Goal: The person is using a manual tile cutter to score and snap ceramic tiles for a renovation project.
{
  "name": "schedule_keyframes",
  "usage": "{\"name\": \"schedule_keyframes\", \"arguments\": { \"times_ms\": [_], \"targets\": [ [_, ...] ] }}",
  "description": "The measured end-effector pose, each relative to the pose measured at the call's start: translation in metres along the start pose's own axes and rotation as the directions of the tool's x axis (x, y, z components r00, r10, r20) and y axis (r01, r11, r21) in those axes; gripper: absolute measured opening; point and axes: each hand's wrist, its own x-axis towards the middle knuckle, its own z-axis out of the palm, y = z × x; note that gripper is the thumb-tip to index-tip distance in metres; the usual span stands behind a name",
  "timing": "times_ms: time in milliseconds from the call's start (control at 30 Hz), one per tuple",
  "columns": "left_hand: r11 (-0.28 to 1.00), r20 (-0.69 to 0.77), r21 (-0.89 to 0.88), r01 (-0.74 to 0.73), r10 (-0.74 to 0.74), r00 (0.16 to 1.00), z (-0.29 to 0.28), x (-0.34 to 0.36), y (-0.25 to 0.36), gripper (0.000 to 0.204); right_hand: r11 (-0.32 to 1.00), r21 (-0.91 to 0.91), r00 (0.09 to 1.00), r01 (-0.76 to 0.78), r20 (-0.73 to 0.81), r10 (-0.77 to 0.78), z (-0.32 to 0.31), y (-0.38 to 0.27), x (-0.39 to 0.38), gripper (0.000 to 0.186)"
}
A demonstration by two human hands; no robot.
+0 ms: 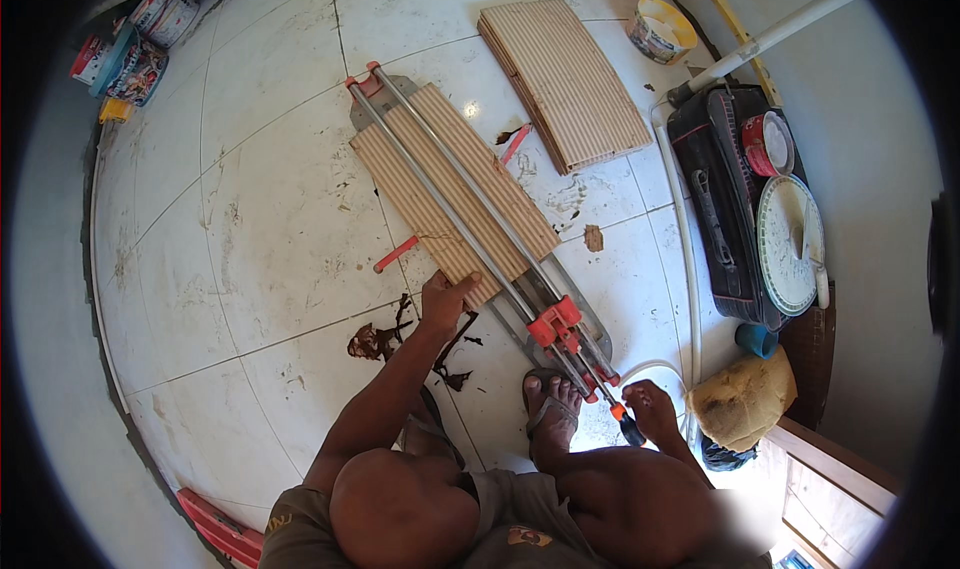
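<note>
A manual tile cutter (556, 321) with two steel rails and red fittings lies slantwise on the floor before me. Under its rails rests a beige ribbed tile (410, 159). My left hand (446, 299) grips the tile's near left corner, thumb on top and the fingers partly hidden. Close to the black-tipped lever handle (630, 429), my right hand (652, 411) is loosely curled and apart from it, with nothing visible in it. My sandalled foot (553, 414) stands beside the cutter's near end.
More ribbed tiles (565, 79) are stacked at the far right. A black suitcase (715, 209) bears a round white lid (788, 239) along the right wall. A yellow tub (661, 31), a sponge (745, 397) and paint buckets (135, 64) stand around. Brown scraps (372, 342) litter the floor.
</note>
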Motion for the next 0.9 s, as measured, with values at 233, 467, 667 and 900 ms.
{"name": "schedule_keyframes", "arguments": {
  "times_ms": [233,467,667,900],
  "targets": [
    [1.0,-0.03,0.025,0.0,0.001,1.0,0.001,0.0,0.001,0.042,0.942,0.174,0.939,-0.288,0.247,0.241,0.01,0.02,-0.038,0.041],
    [1.0,-0.027,0.005,-0.022,0.022,0.999,0.002,-0.001,0.0,0.042,0.998,0.056,0.996,-0.029,-0.083,0.033,0.024,-0.013,-0.048,0.034],
    [0.998,-0.026,0.024,0.057,-0.056,0.998,0.001,-0.003,0.006,0.042,0.983,-0.079,0.983,0.167,-0.06,-0.172,0.035,-0.044,-0.024,0.036],
    [0.996,-0.031,-0.064,-0.058,0.056,0.998,0.003,0.002,-0.001,0.042,0.96,-0.132,0.967,0.246,-0.031,-0.252,0.051,-0.07,0.003,0.037]
  ]
}}
